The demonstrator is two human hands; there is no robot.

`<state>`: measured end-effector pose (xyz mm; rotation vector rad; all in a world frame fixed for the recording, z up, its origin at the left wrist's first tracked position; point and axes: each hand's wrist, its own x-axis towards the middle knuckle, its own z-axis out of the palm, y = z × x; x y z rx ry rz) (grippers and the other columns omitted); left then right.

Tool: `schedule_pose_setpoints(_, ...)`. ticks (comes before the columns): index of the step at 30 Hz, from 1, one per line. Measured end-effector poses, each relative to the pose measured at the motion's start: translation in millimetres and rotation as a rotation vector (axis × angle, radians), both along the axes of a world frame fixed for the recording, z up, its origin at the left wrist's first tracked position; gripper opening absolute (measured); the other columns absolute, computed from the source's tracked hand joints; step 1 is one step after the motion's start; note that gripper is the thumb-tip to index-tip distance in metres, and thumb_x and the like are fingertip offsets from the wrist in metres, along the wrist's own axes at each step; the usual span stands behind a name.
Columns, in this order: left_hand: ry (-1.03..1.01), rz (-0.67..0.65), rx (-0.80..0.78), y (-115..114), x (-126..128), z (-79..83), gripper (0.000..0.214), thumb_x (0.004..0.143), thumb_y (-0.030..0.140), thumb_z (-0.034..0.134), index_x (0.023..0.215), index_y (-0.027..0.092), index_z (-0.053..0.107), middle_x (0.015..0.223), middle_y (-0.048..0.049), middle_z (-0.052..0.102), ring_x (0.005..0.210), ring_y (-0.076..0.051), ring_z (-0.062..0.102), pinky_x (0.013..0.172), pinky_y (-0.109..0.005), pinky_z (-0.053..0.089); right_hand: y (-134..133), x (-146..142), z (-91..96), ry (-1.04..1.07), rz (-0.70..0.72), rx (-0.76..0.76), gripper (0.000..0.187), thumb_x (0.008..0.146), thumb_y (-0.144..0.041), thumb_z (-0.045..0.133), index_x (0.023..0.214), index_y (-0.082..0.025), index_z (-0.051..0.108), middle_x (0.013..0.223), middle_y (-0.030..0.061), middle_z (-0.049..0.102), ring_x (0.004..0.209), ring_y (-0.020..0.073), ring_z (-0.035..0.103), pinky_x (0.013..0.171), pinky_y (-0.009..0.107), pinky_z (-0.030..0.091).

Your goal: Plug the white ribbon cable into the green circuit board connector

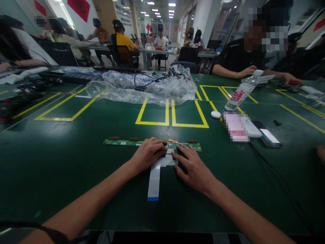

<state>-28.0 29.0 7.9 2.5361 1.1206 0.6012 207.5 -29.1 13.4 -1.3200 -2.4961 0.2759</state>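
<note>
A long narrow green circuit board (122, 142) lies flat on the green table mat (63, 162) in front of me. A white flat ribbon cable (154, 179) with a blue end runs from the board's middle toward me. My left hand (148, 154) rests on the board and the cable's upper end, fingers curled and pressing together there. My right hand (193, 166) lies beside it, fingers stretched forward with the fingertips touching the cable end at the board's connector (173, 141).
A crumpled clear plastic bag (152, 88) with black cables lies beyond yellow tape boxes (172, 115). To the right are a tipped water bottle (241, 93), a white round object (215, 114) and a phone (269, 137). Other people sit around this table and at tables behind.
</note>
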Motion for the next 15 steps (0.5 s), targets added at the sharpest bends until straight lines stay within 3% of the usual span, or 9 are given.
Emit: schedule_pose_setpoints(15,0.031,0.014,0.040,0.8,3.2,-0.6,0.015,0.097,0.026,0.053,0.099,0.022,0.068,0.125,-0.0032,0.066,0.106,-0.023,0.057,0.085,-0.042,0.045,1.1,-0.1,-0.5,-0.017,-0.021,0.006,0.048,0.094,-0.032,0.055,0.141,-0.020,0.055,0.152,0.0172,0.044,0.144,0.0324,0.035,0.116,0.060,0.027)
